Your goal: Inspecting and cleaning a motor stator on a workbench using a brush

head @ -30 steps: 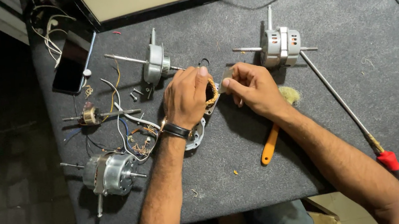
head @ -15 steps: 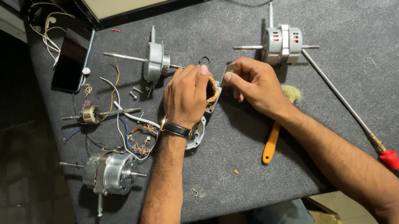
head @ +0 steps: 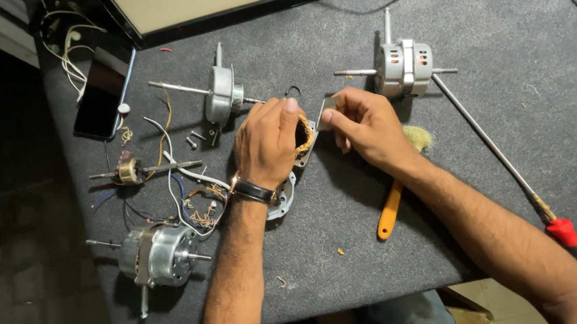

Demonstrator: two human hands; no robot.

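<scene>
My left hand (head: 267,141), with a black wristband, grips a round motor stator with copper windings (head: 304,134) and holds it on the dark grey table (head: 359,249). My right hand (head: 367,125) pinches a small pale flat piece (head: 327,113) right beside the stator's edge. A metal motor end plate (head: 284,198) lies partly under my left wrist.
Around the hands lie a motor with a shaft (head: 223,93), a vented silver motor (head: 404,67), another motor (head: 157,254), a rotor shaft (head: 132,171), loose wires (head: 189,197), a phone (head: 100,100), an orange-handled brush (head: 396,198) and a long red-handled screwdriver (head: 521,183).
My right hand has lifted the small pale piece a little toward the stator's edge. My left hand has stayed on the stator.
</scene>
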